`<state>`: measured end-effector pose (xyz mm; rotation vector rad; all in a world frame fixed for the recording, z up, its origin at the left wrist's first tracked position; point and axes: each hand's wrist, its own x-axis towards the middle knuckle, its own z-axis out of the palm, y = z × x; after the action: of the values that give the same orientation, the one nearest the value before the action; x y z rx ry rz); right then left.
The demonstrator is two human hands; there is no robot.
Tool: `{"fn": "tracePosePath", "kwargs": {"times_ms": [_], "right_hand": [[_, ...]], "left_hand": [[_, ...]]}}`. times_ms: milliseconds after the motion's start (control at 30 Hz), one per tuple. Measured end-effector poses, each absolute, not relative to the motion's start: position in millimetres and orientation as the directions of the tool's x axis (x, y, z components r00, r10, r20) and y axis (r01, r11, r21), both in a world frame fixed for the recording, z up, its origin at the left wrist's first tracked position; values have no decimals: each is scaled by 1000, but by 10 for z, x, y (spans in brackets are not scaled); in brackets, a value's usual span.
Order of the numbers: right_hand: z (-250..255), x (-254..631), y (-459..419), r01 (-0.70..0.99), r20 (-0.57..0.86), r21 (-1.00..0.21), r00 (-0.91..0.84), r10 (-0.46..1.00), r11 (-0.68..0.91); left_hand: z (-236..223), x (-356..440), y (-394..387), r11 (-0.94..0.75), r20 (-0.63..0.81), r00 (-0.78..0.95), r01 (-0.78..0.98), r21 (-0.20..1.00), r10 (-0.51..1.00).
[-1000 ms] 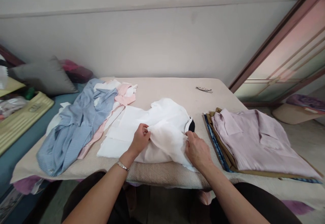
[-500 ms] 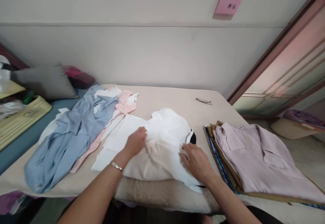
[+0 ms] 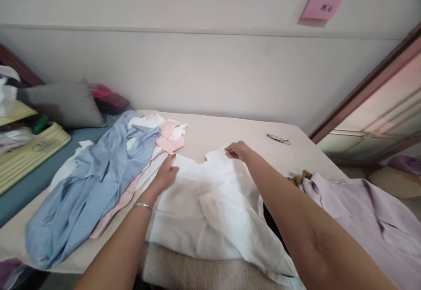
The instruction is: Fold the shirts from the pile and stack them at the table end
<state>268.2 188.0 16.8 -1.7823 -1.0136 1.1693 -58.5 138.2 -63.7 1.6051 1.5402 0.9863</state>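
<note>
A thin white shirt point(image 3: 210, 202) lies spread across the near middle of the covered table, its lower edge close to the table's front edge. My left hand point(image 3: 166, 174) has the shirt's far left corner pinched between thumb and fingers. At the far right edge of the same shirt, the fingers of my right hand point(image 3: 239, 150) are closed on the cloth. A folded layer shows through the thin fabric in the middle. My right forearm hides part of the shirt's right side, where something black peeks out.
Left of the shirt lies a crumpled heap with a blue striped garment point(image 3: 98, 185) and a pink one point(image 3: 171, 134). Folded clothes topped by a pale pink shirt point(image 3: 358, 215) lie at right. Small scissors point(image 3: 278, 139) rest near the back. A wall point(image 3: 197, 75) stands behind.
My right hand has gone from the shirt's lower right to its far edge. My left hand has shifted to the far left corner. The shirt now lies flatter; the view has turned slightly left.
</note>
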Motion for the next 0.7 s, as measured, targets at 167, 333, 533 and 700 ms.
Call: {"fn": "tracePosePath", "kwargs": {"times_ms": [167, 333, 533, 700], "right_hand": [[415, 2657, 1117, 245, -236, -932, 156, 959, -269], [247, 2928, -118, 687, -132, -726, -186, 974, 32], [-45, 3000, -524, 848, -215, -528, -178, 960, 39], [-178, 2616, -486, 931, 60, -361, -33, 998, 52]], "left_hand": [[-543, -448, 1336, 256, -249, -124, 53, 965, 961], [-443, -368, 1249, 476, -496, -67, -194, 858, 866], [-420, -254, 1203, 473, -525, -109, -311, 825, 844], [-468, -56, 1139, 336, -345, -177, -79, 939, 922]]}}
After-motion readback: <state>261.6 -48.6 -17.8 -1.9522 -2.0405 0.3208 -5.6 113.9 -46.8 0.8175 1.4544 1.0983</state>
